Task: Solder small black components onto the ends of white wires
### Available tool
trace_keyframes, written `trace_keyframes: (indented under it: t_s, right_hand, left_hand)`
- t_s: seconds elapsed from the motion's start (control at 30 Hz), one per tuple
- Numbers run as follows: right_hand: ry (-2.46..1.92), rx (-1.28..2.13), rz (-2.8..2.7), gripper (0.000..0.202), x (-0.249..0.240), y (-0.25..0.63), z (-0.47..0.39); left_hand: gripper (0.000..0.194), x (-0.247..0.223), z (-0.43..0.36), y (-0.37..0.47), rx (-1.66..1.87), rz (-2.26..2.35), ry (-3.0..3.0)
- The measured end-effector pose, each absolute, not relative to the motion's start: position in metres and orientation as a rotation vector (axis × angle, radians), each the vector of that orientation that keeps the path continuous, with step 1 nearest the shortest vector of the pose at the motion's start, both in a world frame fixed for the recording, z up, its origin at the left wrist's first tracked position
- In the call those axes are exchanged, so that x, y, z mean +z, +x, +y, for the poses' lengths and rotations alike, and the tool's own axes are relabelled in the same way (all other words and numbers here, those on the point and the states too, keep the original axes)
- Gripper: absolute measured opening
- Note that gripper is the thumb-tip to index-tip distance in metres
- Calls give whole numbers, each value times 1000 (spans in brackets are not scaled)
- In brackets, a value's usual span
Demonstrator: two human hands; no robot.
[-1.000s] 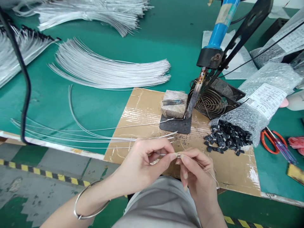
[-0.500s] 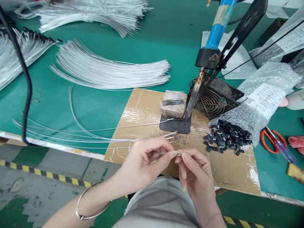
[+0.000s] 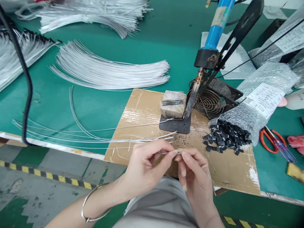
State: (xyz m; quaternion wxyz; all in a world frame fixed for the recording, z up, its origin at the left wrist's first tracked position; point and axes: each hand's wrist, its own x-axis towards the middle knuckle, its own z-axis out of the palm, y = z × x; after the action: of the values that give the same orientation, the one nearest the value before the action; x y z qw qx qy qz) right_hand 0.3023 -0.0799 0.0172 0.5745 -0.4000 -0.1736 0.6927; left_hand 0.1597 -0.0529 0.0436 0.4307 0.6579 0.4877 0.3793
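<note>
My left hand [image 3: 148,164] pinches a thin grey wire [image 3: 162,153] between thumb and index finger. The fingertips of my right hand [image 3: 196,171] meet it, closed on the same wire's end; the exact spot is hidden between the fingers. A fine strand [image 3: 209,177] trails down from under my right hand. Loose white wires [image 3: 99,139] lie just beyond my left hand, their ends over the cardboard [image 3: 128,117]. Past both hands, a blue-handled soldering iron [image 3: 212,39] stands clamped, its tip down near a black plate [image 3: 175,126].
A worn block [image 3: 174,110] carries several thin rods. Behind it sits a fan [image 3: 207,103]. Black connector pieces [image 3: 226,137] spill from a bubble-wrap bag [image 3: 266,91]. Orange-handled scissors [image 3: 267,142] lie at right. A large wire bundle [image 3: 111,71] and a black cable [image 3: 27,79] are at left.
My hands keep the same pinch on the wire and have barely shifted. The left forearm and its bracelet have moved slightly to the right.
</note>
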Motion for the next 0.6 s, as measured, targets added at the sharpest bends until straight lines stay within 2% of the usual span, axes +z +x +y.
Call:
trace_keyframes:
  t_s: [0.27,0.47,0.6]
  right_hand:
    - [-953,1614,-456,11,14,300,-84]
    - [-984,1585,-469,19,12,304,-85]
    - [-1007,1581,-518,14,10,305,-87]
  left_hand:
    - [18,41,-55,159,939,1245,1555]
    - [19,47,-51,160,924,1262,1476]
    - [21,48,-52,160,917,1263,1477]
